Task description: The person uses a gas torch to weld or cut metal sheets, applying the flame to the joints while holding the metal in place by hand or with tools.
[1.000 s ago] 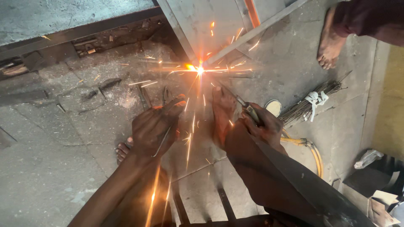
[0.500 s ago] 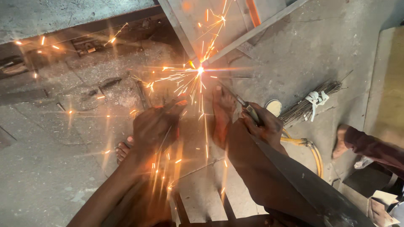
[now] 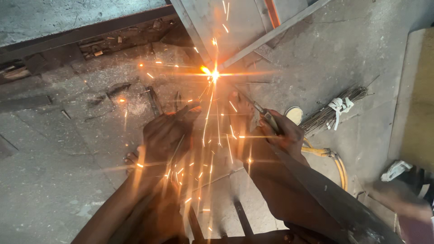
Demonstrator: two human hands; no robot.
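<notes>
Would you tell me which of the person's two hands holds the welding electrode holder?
The right hand; it grips the electrode holder, while the left hand does not.

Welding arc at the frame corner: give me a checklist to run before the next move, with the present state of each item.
1. Right hand gripping the electrode holder: ok, fingers closed round it.
2. Arc sitting on the metal frame joint: ok, burning at the corner.
3. Left hand out of the sparks: not ok, bare and in the shower.
4. Bare foot away from the arc: not ok, sparks fall around it.
5. Yellow hose out of spark range: cannot tell.
6. Rod bundle away from the work: ok, lies to the right.
</notes>
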